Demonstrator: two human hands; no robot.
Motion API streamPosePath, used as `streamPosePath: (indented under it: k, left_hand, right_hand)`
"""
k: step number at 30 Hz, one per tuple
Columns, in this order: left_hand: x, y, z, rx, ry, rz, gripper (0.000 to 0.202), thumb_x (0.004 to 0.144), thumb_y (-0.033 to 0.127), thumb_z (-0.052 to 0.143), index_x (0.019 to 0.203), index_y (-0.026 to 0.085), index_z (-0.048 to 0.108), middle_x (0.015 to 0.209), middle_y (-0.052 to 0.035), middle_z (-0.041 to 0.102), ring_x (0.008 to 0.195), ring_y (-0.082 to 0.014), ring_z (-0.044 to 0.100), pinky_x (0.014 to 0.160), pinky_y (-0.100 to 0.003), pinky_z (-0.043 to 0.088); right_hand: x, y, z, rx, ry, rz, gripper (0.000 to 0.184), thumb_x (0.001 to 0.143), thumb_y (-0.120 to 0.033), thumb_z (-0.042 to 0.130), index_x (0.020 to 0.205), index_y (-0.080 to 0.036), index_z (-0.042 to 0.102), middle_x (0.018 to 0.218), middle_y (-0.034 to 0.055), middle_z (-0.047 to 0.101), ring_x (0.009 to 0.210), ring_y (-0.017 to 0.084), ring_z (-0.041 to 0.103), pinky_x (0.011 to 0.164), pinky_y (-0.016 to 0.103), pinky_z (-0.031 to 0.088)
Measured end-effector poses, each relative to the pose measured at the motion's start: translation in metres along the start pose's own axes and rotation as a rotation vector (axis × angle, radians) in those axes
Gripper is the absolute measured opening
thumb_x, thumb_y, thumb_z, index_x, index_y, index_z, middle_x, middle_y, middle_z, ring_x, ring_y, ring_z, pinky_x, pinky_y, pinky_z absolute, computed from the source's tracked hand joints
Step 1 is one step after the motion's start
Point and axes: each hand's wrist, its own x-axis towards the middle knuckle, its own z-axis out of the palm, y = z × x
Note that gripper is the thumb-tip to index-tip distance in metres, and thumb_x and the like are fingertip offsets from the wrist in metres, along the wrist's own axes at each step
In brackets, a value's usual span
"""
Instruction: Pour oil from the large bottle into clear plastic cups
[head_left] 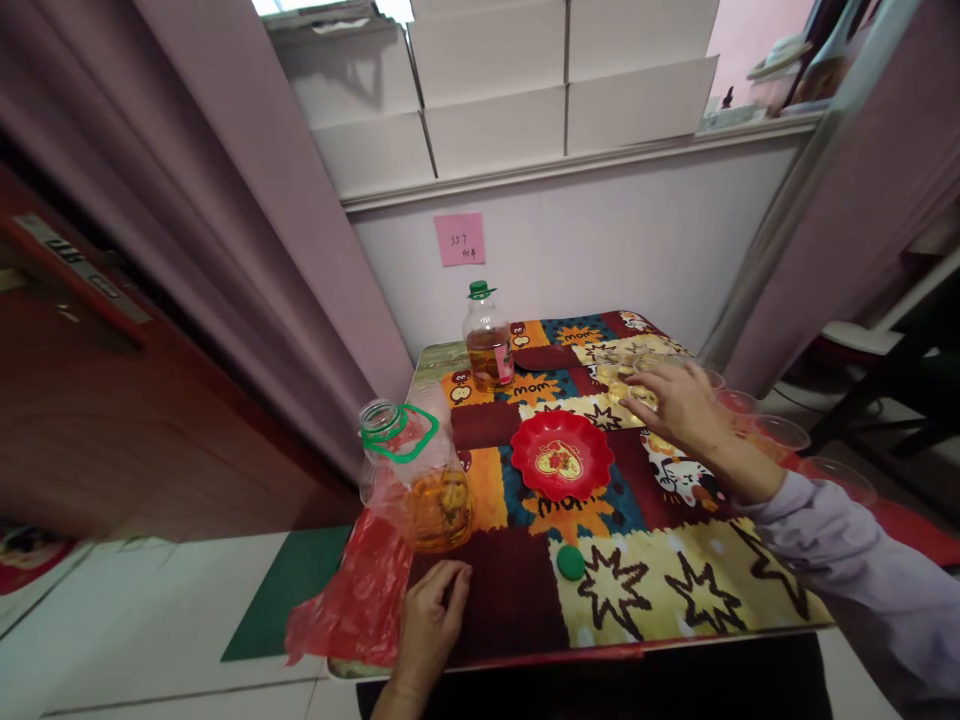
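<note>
My left hand [429,620] rests on the near left part of the patterned tablecloth [675,580], fingers curled loosely, holding nothing, beside a red plastic bag [352,590]. Just beyond it stands an uncapped oil jug [420,480] with a green handle ring and amber oil at the bottom. Its green cap [571,561] lies on the cloth. My right hand [679,405] reaches to the far right of the table, fingers wrapped over a clear plastic cup [622,378] among several clear cups. A red dish [562,455] sits in the middle.
A smaller capped oil bottle [488,345] stands at the table's back edge below a pink note [459,239] on the wall. More clear cups [780,432] line the right edge. Curtains hang at both sides; white boxes are stacked on the sill.
</note>
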Motion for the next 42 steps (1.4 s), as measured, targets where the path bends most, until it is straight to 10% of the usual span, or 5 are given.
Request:
streamPosePath:
  k: [9,15,27,37,42]
  left_hand:
    - [-0.006,-0.009,0.008,0.158,0.01,0.068,0.03,0.107,0.037,0.051,0.092,0.024,0.074,0.08,-0.0039,0.075,0.071,-0.0184,0.075,0.067,-0.027,0.056]
    - [-0.006,-0.008,0.009,0.172,0.027,0.1,0.023,0.106,0.028,0.053,0.091,0.024,0.071,0.079,-0.0012,0.073,0.07,-0.0169,0.074,0.066,-0.025,0.055]
    - [-0.006,-0.01,0.011,0.187,0.011,0.092,0.019,0.105,0.025,0.054,0.093,0.024,0.069,0.08,0.0,0.072,0.07,-0.0158,0.073,0.066,-0.025,0.053]
    - [-0.006,-0.01,0.011,0.165,0.006,0.07,0.02,0.104,0.023,0.054,0.092,0.024,0.069,0.081,-0.0014,0.074,0.073,-0.0174,0.074,0.068,-0.026,0.054]
    - [-0.007,-0.013,0.011,0.15,-0.022,0.038,0.02,0.104,0.026,0.054,0.092,0.024,0.07,0.081,-0.0016,0.074,0.073,-0.0175,0.074,0.068,-0.026,0.054]
  right_hand:
    - [0.099,-0.2,0.034,0.468,-0.222,-0.341,0.029,0.105,-0.033,0.063,0.13,-0.026,0.075,0.135,0.0089,0.07,0.121,0.028,0.069,0.102,0.04,0.055]
    - [0.133,-0.266,0.077,0.38,-0.333,-0.384,0.048,0.094,-0.029,0.078,0.14,-0.026,0.065,0.143,0.0107,0.063,0.119,0.03,0.071,0.098,0.041,0.059]
    - [0.099,-0.292,0.158,0.842,-0.352,0.151,0.118,0.085,-0.03,0.082,0.173,-0.028,0.003,0.176,0.0206,0.027,0.155,0.037,0.045,0.119,0.053,0.046]
    - [0.096,-0.295,0.176,0.826,-0.375,0.124,0.055,0.089,-0.035,0.074,0.141,-0.023,0.057,0.142,0.0145,0.07,0.126,0.034,0.069,0.105,0.044,0.053]
    - [0.098,-0.262,0.162,0.784,-0.334,0.114,0.058,0.078,-0.033,0.085,0.129,-0.023,0.06,0.132,0.0132,0.072,0.121,0.033,0.069,0.102,0.044,0.053]
